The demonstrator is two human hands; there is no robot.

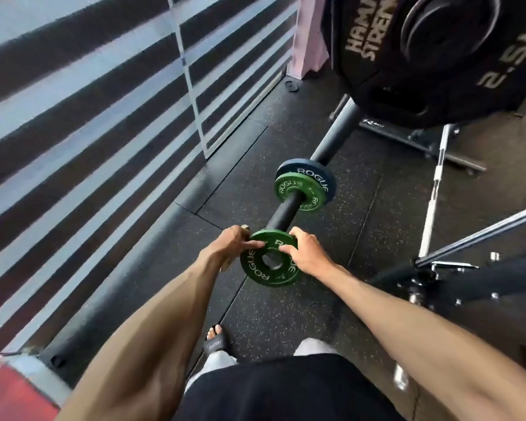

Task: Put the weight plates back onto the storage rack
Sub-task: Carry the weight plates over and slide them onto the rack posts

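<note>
A small green weight plate (263,270) marked ROGUE sits at the near end of a black horizontal peg (284,212). My left hand (233,243) grips its left rim and my right hand (305,253) grips its right rim. Something tan is pressed behind my left palm; I cannot tell what it is. Farther along the peg a second green plate (289,185) leans against a dark blue ROGUE plate (319,174). A large black plate (422,56) marked 2.5 hangs at the top right.
A striped wall (88,117) runs along the left. Black speckled rubber floor (286,314) lies below. A barbell (434,189) stands at the right beside metal frame parts (468,268). My sandalled foot (214,340) is on the floor below the plate.
</note>
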